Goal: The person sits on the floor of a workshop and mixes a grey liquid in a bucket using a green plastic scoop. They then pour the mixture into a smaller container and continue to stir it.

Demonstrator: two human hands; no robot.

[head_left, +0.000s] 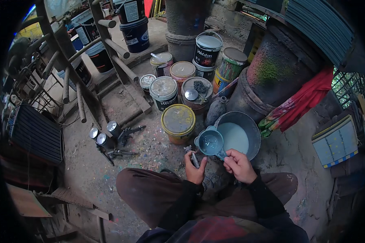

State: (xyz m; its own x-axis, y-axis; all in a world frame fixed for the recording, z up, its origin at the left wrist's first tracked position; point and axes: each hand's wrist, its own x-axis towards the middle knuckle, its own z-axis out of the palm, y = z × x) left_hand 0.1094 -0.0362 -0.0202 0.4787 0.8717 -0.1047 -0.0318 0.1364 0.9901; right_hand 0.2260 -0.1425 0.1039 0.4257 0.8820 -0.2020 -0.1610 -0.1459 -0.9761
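currently, in the head view, the only view, my right hand [238,165] is closed around the handle of a blue-grey dipper [211,142]. thumb and fingers meet on the handle, presumably so that the cup stays level, mouth up. the dipper appears in front of the left side of a dark bucket [253,126] of pale liquid [236,137]; whether it touches the rim, i cannot tell. this position probably lets drips fall close to the bucket.

my left hand [195,168] is partly closed, with a slim metal tool [195,159] held between thumb and fingers. the tool points up, just beside the dipper; its lower end is hidden by the hand. the light hold likely leaves the thumb free to turn it.

both items are held above my folded legs [144,194], which appears to keep the work near the body. a yellow-rimmed pail [177,121] stands ahead, left of the bucket. well to the left, spray guns [127,135] with metal cups [113,127] lie on the paint-specked floor [89,152], apparently set aside to keep the area before me free. further lidded pails [164,90] are grouped behind, seemingly for storage within view.
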